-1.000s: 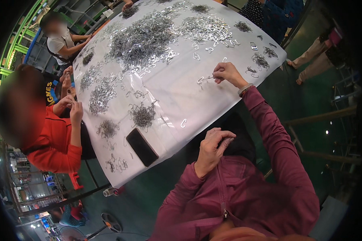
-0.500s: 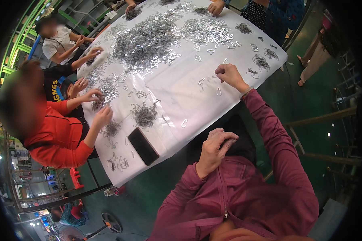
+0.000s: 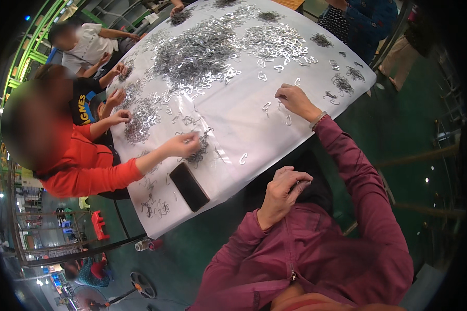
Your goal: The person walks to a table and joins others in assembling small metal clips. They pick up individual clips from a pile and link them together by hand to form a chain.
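Observation:
My right hand [image 3: 296, 101] reaches out over the white sheet on the table [image 3: 275, 140]. Its fingers are pinched down on a small silver metal hook, and loose hooks [image 3: 267, 105] lie right beside it. My left hand [image 3: 283, 192] is held near my chest above my dark lap, off the table. Its fingers are curled shut and I cannot see anything inside them. Both my sleeves are maroon. A large heap of silver hooks [image 3: 202, 46] covers the far part of the sheet.
A person in a red sleeve has a hand [image 3: 184, 145] on a small pile of hooks. A black phone [image 3: 188, 186] lies near the table's near edge. Other people sit at the left side [image 3: 88, 46] and the far side. The floor is green.
The person in red has stretched an arm across to the pile by the phone. My right hand has stayed at the same spot on the sheet; my left hand has barely moved.

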`<state>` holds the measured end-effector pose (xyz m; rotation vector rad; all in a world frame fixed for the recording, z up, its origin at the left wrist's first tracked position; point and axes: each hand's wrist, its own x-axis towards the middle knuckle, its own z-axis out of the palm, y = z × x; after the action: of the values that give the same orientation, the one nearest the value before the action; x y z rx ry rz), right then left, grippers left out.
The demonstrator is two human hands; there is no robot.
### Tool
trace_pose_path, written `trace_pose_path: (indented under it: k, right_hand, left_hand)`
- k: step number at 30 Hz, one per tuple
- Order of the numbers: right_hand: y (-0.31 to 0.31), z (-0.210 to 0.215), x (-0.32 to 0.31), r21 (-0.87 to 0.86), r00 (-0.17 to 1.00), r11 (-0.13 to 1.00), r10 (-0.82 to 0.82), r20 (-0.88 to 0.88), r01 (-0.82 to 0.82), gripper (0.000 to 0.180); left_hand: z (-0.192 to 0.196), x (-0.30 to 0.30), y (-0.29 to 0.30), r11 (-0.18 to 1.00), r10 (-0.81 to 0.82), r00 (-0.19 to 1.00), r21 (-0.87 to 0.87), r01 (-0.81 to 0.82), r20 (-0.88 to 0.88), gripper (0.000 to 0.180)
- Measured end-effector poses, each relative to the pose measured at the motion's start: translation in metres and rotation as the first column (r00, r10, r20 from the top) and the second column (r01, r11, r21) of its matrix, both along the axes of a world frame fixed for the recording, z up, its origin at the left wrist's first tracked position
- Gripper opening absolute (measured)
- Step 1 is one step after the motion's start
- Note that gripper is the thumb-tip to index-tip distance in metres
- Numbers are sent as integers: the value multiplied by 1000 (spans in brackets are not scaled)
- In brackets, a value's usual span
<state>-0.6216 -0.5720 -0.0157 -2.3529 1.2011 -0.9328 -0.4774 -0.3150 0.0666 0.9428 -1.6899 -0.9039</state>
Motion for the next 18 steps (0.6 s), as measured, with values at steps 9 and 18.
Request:
trace_pose_path:
  k: [9, 18]
  right_hand:
    - [4, -26, 13, 351, 987, 936, -38, 156, -20, 16]
    - [-12, -35, 15, 740, 746, 617, -354, 565, -268, 22]
  left_hand:
    - [3, 3, -3, 1000, 16, 999, -16, -16, -30, 14]
    - [3, 4, -2, 999, 50, 998, -21, -50, -27, 14]
